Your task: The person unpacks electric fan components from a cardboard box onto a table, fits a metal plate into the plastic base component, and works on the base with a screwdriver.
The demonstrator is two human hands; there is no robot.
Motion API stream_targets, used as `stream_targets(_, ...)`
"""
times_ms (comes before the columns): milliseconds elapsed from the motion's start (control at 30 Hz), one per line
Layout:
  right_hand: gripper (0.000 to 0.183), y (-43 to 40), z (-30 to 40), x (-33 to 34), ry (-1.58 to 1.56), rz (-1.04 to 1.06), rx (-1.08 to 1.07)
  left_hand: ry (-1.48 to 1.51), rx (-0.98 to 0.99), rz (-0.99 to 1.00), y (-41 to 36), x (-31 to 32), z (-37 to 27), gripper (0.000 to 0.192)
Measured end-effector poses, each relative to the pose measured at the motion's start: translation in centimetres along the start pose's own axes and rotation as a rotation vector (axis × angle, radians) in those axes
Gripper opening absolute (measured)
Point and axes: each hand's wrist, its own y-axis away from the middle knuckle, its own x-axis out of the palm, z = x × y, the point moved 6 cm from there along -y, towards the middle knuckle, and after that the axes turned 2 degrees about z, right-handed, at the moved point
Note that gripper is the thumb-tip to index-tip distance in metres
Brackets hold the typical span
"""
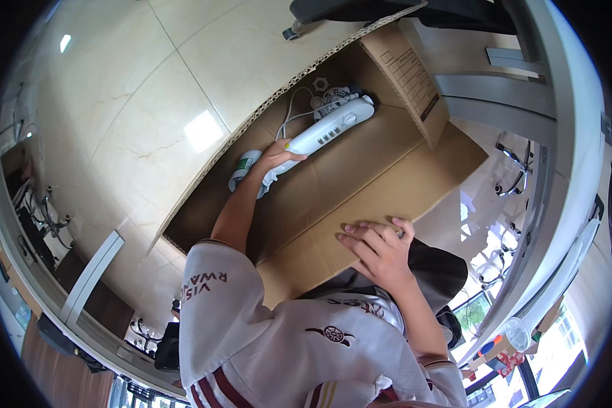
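Observation:
My left hand (278, 155) reaches into an open cardboard box (357, 168) and grips the lower end of a long white plastic fan column (331, 132) with a row of buttons and a round knob. Beside that hand lies a white cylinder (245, 164) bearing a green label. Behind the column's far end sit a fan motor (334, 97) with a round slotted housing and a pale cable (287, 120). My right hand (382, 250) rests with bent fingers on the near box flap (331, 250); a small dark thing shows between its fingers, too little to identify. Whether it grips the flap is unclear.
The box stands on a glossy tiled floor (148, 102), its printed side flap (405, 76) raised at the right. A chair caster (290, 34) is beyond it. Grey desk frames (494, 102) curve along the right; chair bases (515, 163) stand further off on both sides.

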Motion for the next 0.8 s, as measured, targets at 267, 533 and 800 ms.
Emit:
stream_targets(267,0.051,0.2,0.4,-1.3,-0.147,-0.009,-0.062,-0.095,0.047,-0.052,9.8,-1.3,-7.8,0.068)
stream_targets(533,0.043,3.2,-2.3,-4.2,-0.642,-0.333,-0.130,0.222,0.069,-0.211,26.8,0.1,-20.0,0.067)
stream_targets(800,0.070,4.0,-4.0,-5.8,-0.701,-0.561,0.096,0.444,0.437,-0.306,44.8,3.4,-29.5,0.065)
